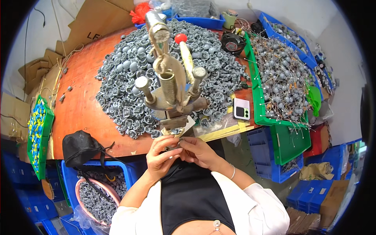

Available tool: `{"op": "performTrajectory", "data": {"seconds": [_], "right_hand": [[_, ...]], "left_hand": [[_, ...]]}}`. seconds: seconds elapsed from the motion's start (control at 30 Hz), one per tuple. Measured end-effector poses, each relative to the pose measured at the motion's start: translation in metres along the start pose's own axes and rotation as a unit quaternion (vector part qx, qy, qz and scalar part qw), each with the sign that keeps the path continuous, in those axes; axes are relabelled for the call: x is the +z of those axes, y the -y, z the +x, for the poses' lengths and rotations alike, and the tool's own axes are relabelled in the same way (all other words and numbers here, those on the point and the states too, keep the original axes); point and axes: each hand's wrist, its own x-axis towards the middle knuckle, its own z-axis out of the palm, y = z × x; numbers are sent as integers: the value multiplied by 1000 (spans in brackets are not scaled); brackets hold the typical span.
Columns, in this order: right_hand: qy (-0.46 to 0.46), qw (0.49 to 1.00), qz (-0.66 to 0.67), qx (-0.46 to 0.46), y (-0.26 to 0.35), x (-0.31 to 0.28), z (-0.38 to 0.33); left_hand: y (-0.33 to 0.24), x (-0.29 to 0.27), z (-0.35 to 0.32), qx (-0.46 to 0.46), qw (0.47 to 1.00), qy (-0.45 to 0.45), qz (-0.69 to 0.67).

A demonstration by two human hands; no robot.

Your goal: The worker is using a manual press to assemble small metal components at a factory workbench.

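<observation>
My left hand (161,152) and my right hand (197,150) meet at the table's front edge, just below a metal hand press (174,98). Fingers of both are bent together around a small grey part (171,147), mostly hidden by the fingertips, so its exact shape cannot be made out. The press has a spring, two upright bolts and a lever with a red knob (181,38). Behind and around it spreads a big heap of grey plastic cup-shaped parts (129,94), with some round grey balls among them.
Right of the heap lie a phone (241,109) and a green tray (256,102) of wired grey balls; a small black fan (234,42) stands behind. At left are a black bag (82,148), a green tray (47,129) of blue-and-yellow pieces, and a blue bin (131,172) below.
</observation>
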Motion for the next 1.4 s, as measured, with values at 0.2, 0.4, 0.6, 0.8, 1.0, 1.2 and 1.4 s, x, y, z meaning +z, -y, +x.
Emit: {"op": "performTrajectory", "data": {"seconds": [0.2,0.4,0.6,0.8,1.0,1.2,1.4], "right_hand": [[-119,964,-143,-193,-2,-21,10],[-166,788,-544,-236,1,-13,10],[-42,885,-402,-231,5,-1,9],[-66,879,-396,-256,1,-9,12],[-94,826,-499,-243,-1,-10,23],[-130,883,-376,-247,-13,-10,31],[-258,795,-465,-291,-18,-10,37]], "left_hand": [[15,-5,-17,-167,926,-329,-84],[3,-8,-6,-83,913,-219,333],[-4,12,-14,-106,983,16,150],[-1,6,-14,-146,980,-53,123],[16,10,-16,-145,985,-33,85],[22,9,-8,-153,984,0,96],[28,16,-3,-206,972,-42,109]]}}
